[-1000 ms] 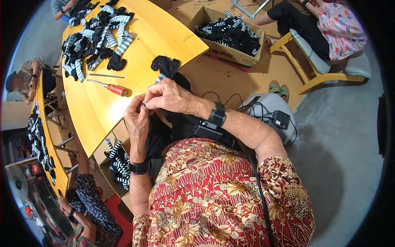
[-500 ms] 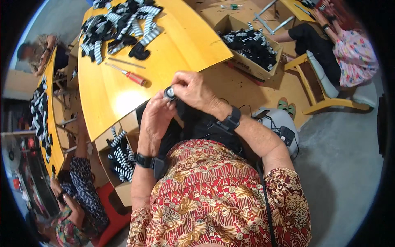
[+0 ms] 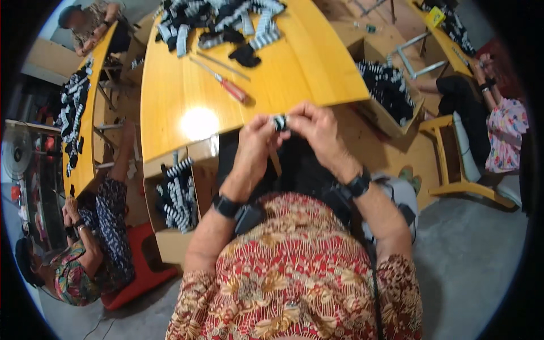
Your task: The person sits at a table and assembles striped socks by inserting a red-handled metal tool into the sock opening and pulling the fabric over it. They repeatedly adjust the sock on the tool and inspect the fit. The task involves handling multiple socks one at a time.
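Observation:
A small black-and-white striped fabric piece (image 3: 279, 122) is pinched between my two hands, just off the near edge of the yellow table (image 3: 175, 96). My left hand (image 3: 255, 141) is closed on its left side, fingertips together. From the right, the thumb and fingers of my right hand (image 3: 318, 131) grip the other side. The fingers cover much of the piece, so its full shape is hidden. Beyond my hands, a screwdriver (image 3: 234, 90) with a red handle lies on the table. Beside it rests a thin metal rod (image 3: 224, 66).
Striped and black fabric pieces (image 3: 226, 25) are heaped at the table's far end. Cardboard boxes of similar pieces stand left (image 3: 164, 245) and right (image 3: 409, 124) of me. People sit at a side table (image 3: 90, 147) on the left and beside a wooden chair (image 3: 453, 181) on the right.
The view has shifted, so the table appears further right. My right hand has moved from over the left hand to beside it, and the striped piece now shows between the fingertips.

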Available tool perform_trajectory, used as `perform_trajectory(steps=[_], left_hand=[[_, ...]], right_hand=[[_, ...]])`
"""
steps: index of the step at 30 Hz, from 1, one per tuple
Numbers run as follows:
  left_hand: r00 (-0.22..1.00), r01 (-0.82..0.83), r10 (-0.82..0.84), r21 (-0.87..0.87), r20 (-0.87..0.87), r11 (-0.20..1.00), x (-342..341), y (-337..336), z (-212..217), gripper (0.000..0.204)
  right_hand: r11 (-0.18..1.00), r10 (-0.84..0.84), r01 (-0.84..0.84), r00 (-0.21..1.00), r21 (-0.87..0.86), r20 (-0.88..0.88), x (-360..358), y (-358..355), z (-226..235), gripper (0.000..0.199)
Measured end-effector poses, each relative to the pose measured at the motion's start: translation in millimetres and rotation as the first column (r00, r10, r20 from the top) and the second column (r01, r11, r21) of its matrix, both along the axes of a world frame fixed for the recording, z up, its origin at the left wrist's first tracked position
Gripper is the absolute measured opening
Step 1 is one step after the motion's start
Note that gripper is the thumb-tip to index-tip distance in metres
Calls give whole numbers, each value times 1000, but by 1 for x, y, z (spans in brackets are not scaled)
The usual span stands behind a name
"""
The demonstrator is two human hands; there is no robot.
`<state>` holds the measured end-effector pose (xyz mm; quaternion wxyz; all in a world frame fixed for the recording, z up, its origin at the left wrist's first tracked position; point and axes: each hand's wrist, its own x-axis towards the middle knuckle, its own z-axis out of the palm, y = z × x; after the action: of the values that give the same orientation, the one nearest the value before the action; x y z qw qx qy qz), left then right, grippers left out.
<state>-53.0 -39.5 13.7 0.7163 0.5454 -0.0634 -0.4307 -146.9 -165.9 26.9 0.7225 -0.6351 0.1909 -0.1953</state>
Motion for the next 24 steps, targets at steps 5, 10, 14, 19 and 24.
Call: perform_trajectory(steps=[5, 10, 14, 19, 24], left_hand=[[995, -98, 92, -168, -42, 981, -2, -1, 6, 5], [996, -31, 1, -320, -91, 947, 1, -1, -11, 6], [993, 34, -73, -370, -93, 928, 6, 0, -4, 7], [995, -17, 35, -190, 91, 982, 2, 2, 1, 9], [945, -52, 82, -102, 316, 993, 1, 3, 2, 8]], right_hand=[[975, -26, 33, 999, -219, 36, 4, -8, -15, 9], [917, -52, 43, 999, -397, -10, 8, -9, -7, 10], [994, -35, 37, 999, -98, 14, 9, -8, -8, 10], [988, -21, 19, 1000, 155, 13, 3, -7, -2, 8], [994, 68, -68, 998, 88, -1, 2, -4, -1, 11]])
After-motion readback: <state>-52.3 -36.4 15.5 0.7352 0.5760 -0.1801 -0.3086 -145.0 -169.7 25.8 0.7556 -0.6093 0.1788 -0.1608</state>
